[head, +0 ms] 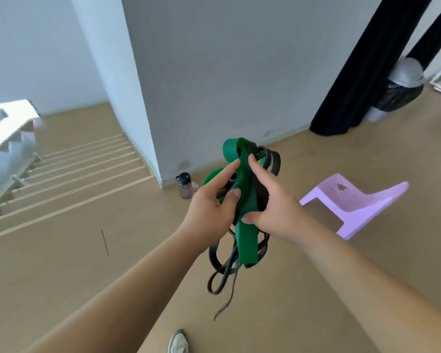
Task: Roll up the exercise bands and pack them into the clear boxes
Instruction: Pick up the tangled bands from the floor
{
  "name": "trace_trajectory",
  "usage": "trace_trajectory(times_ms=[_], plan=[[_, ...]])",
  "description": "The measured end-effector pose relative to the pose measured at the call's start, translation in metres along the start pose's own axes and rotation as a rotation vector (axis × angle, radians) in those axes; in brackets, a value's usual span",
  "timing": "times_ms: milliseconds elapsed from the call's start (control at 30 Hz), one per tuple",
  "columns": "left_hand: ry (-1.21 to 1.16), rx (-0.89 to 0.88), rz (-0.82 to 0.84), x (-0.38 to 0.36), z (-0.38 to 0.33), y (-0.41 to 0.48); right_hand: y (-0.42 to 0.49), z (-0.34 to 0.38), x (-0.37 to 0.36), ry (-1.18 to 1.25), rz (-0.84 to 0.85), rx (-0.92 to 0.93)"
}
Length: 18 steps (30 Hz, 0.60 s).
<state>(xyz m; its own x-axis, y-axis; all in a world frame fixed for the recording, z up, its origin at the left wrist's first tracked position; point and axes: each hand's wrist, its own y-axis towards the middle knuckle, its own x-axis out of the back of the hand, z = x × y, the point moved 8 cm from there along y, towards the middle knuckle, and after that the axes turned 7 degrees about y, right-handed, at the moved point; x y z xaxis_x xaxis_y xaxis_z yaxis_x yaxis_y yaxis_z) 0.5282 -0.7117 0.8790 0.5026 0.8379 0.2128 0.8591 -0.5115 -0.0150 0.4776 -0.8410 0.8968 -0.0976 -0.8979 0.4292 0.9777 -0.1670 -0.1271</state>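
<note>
Mid-air over the floor point(92, 263), the left hand point(210, 203) and right hand point(274, 203) both grip the green band point(247, 243) tangled with black bands point(262, 197); untangling seems under way, so pulling one free comes before rolling.

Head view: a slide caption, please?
Left hand and right hand grip a green band tangled with black bands above the floor.

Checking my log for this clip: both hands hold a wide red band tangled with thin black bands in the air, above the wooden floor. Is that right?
No. The wide band is green, not red; the head view shows it. The rest stands: the left hand and right hand hold it, tangled with thin black bands, above the wooden floor.
</note>
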Motion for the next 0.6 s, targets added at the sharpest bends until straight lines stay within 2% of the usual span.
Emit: trace_trajectory(times_ms=[167, 333, 600], plan=[[0.029, -0.063, 0.083, -0.05, -0.047, 0.131, 0.084, -0.005, 0.107, -0.002, -0.126, 0.005], [0.05, -0.036, 0.158, -0.122, -0.04, 0.257, 0.17, -0.066, 0.198, 0.024, -0.184, -0.026], [0.097, 0.074, 0.116, -0.213, -0.013, 0.461, 0.343, -0.168, 0.322, 0.086, -0.069, -0.077]])
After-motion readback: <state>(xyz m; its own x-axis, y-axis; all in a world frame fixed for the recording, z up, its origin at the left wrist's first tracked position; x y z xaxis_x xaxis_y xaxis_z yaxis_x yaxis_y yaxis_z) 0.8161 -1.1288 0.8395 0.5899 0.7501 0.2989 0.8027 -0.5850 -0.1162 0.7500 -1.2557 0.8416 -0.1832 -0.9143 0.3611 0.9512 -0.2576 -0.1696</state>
